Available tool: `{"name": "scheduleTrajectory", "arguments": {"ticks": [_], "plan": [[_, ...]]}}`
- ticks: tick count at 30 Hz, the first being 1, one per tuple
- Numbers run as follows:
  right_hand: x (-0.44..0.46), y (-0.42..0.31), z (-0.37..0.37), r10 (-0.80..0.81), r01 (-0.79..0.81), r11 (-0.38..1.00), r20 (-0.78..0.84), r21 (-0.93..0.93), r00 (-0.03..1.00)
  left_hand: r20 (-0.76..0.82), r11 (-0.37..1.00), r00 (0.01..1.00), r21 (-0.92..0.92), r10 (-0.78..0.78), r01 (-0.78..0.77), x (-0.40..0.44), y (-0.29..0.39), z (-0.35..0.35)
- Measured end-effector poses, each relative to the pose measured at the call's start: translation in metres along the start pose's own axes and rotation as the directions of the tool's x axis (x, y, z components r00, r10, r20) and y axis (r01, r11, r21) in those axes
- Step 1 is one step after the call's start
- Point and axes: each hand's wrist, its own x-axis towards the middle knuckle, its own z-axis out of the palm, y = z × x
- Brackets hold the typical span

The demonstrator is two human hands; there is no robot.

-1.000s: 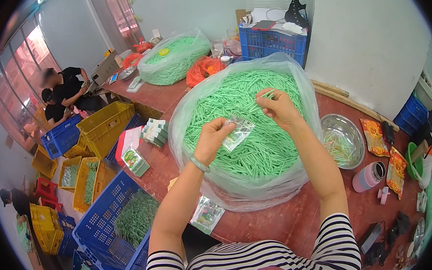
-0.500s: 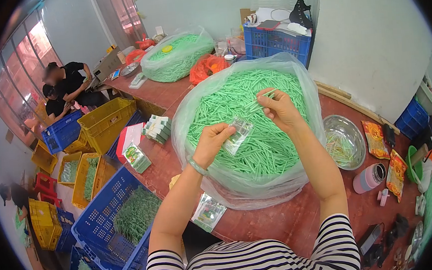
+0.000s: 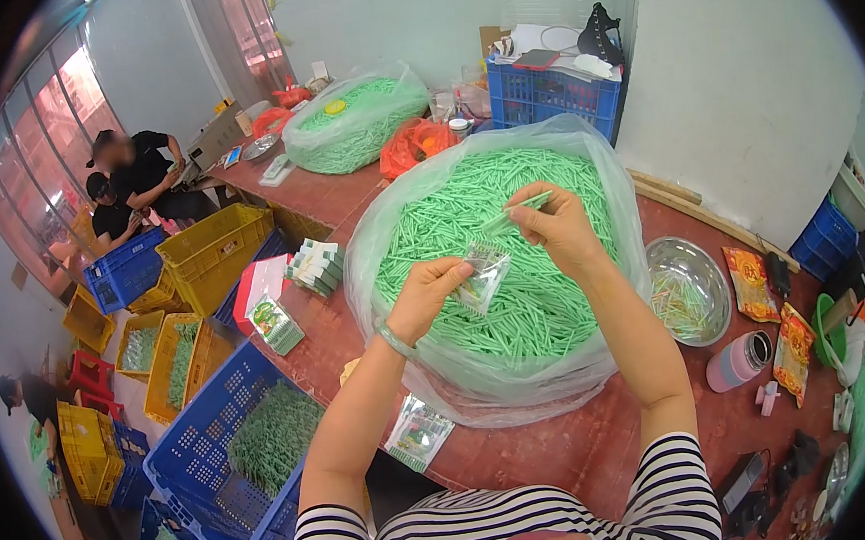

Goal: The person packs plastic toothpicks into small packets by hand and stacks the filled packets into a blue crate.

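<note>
My left hand (image 3: 430, 292) pinches a small clear printed packet (image 3: 483, 277) by its left edge. To the upper right, my right hand (image 3: 555, 223) grips a few green sticks (image 3: 525, 206) between thumb and fingers, pointing left and down toward the packet. Both hands are over a large clear plastic bag (image 3: 383, 349) full of loose green sticks (image 3: 518, 339). More flat packets (image 3: 419, 432) lie on the red table near my left forearm.
A steel bowl (image 3: 720, 295) with thin sticks, a pink bottle (image 3: 735, 362) and orange packets (image 3: 751, 284) are at the right. Blue (image 3: 197, 417) and yellow crates (image 3: 215, 247) stand at the left. People (image 3: 135, 180) sit at the back left; cartons (image 3: 274, 324) lie on the table.
The sticks in my right hand have changed angle and lie flatter, and that hand has moved slightly. The packet in my left hand has tilted a little. The camera view has shifted slightly.
</note>
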Motion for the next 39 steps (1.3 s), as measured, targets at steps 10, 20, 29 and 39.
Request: {"name": "scheduleTrajectory", "arguments": {"ticks": [10,20,29,39], "plan": [[-0.003,0.004,0.007,0.071,-0.023,0.935,0.122,-0.355,0.990,-0.035,0.999,0.999,0.032,0.011,-0.010,0.010,0.007,0.009],[0.016,-0.006,-0.001,-0.067,0.233,0.657,0.253,-0.717,0.965,0.066,0.909,0.985,-0.380,-0.161,0.174,0.042,0.015,0.019],[0.021,-0.014,-0.008,-0.017,0.125,0.748,0.169,-0.652,0.985,-0.023,0.860,0.992,-0.501,-0.125,0.097,0.045,0.008,0.022],[0.016,0.017,0.037,0.018,0.134,0.815,0.257,-0.564,0.966,0.045,0.984,0.996,-0.160,-0.076,0.082,0.013,0.020,-0.011]]}}
